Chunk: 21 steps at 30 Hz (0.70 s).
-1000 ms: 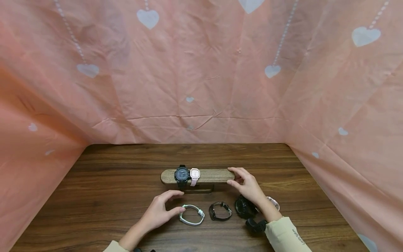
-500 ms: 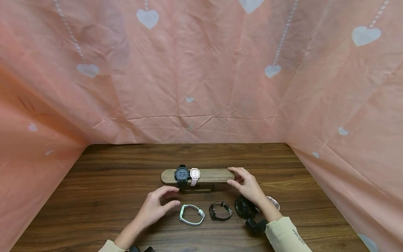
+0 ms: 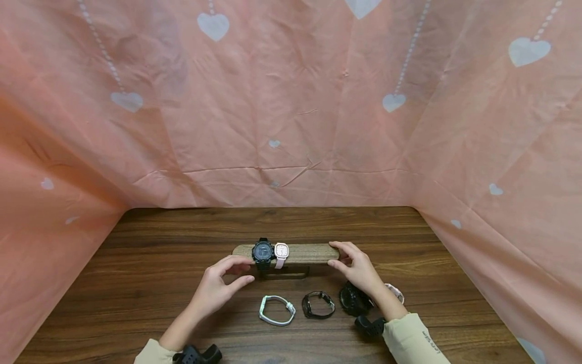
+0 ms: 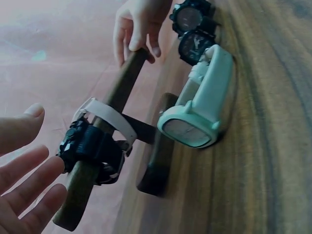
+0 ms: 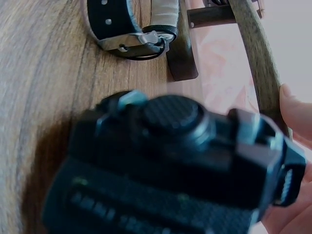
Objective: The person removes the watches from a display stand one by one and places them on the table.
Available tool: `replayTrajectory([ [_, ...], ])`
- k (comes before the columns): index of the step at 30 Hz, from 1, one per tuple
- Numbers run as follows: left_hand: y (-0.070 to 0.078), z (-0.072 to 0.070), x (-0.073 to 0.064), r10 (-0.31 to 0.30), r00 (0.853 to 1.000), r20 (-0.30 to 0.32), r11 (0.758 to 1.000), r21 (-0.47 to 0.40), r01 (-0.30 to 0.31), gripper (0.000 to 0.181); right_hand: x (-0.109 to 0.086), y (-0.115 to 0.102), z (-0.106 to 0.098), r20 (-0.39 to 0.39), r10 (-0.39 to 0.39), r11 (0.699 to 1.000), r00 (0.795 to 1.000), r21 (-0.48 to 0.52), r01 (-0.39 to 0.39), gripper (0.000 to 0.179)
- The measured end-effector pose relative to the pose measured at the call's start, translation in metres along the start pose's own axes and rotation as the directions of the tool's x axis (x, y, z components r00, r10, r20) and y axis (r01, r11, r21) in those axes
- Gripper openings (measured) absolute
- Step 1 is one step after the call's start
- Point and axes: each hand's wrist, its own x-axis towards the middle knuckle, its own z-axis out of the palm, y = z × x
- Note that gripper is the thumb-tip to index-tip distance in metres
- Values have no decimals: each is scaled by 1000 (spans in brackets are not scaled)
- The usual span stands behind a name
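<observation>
A wooden watch stand (image 3: pixel 311 254) carries a chunky black watch (image 3: pixel 262 252) and, beside it, a square-faced pink watch (image 3: pixel 281 251), both strapped round its bar. My right hand (image 3: pixel 359 268) holds the bar's right end between thumb and fingers. At the other end, my left hand (image 3: pixel 218 284) has its fingers spread loosely, with nothing held; its fingertips lie close to the black watch, and whether they touch is unclear. In front of the stand lie a mint-green watch (image 4: pixel 187 131) and a slim black watch (image 3: pixel 318 306), their straps looped.
A large black watch (image 3: pixel 352 299) lies under my right forearm, partly hidden. Beyond it is another pink watch (image 3: pixel 394 293). Pink cloth (image 3: pixel 291 126) with white hearts encloses the wooden table (image 3: pixel 150 263) at the back and sides.
My left hand has drawn away from the mint-green watch, moving left and slightly up toward the stand's left end. The right hand keeps its hold on the bar.
</observation>
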Motion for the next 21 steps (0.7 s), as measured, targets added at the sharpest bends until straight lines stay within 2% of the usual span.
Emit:
replayTrajectory([
  [4, 4, -3, 6, 7, 1000, -29, 1000, -13, -7, 36, 0, 0, 0, -1, -4, 1000, 1000, 7, 4, 43],
  [11, 29, -10, 20, 3, 1000, -31, 1000, -5, -3, 33, 1, 2, 0, -5, -12, 1000, 1000, 9, 12, 43],
  [21, 29, -11, 29, 27, 999, -35, 993, 113, -22, 38, 1, 4, -1, -8, -24, 1000, 1000, 12, 24, 43],
])
